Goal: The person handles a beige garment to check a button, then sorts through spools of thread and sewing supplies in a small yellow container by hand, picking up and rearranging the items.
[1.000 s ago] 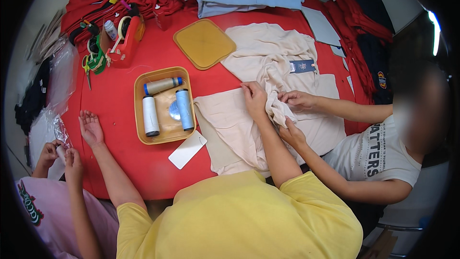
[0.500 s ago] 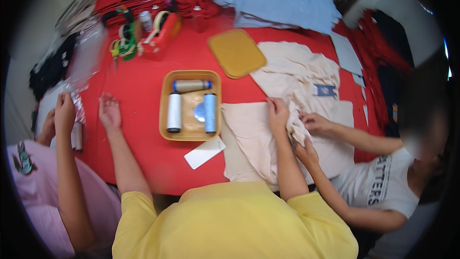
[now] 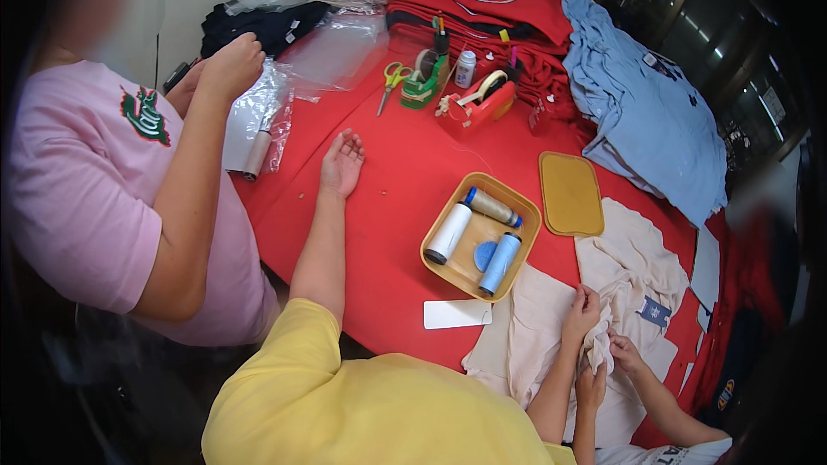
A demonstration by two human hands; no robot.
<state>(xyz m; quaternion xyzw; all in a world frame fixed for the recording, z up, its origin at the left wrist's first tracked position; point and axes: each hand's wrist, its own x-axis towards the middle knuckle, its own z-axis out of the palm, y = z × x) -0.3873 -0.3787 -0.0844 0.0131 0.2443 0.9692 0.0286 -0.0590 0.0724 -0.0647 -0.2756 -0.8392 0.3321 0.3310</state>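
Note:
My left hand [image 3: 343,164] rests palm up on the red cloth, its fingers loosely apart and nothing in them. My right hand [image 3: 581,317] is closed at the edge of a cream garment [image 3: 636,248], pinching its fabric. Beside it, the hands of a co-worker [image 3: 627,353] hold a bunched part of the same garment. A dark blue tag [image 3: 655,311] lies on it. Between my arms stands a tan plastic tray [image 3: 428,258] with white, light blue and beige thread spools and a round blue piece. A blank white card [image 3: 457,314] lies just below the tray.
A tan lid [image 3: 572,194] lies right of the tray. Farther back are yellow-handled scissors [image 3: 394,77], green and red tape dispensers [image 3: 482,108], a small white bottle [image 3: 465,69], and piles of red [image 3: 517,13] and light blue garments [image 3: 637,112]. A person in pink [image 3: 112,181] works at left.
The view has swung left, so the table appears turned and shifted right, and the person in pink shows more. My left hand stays palm up; my right hand remains at the cream garment.

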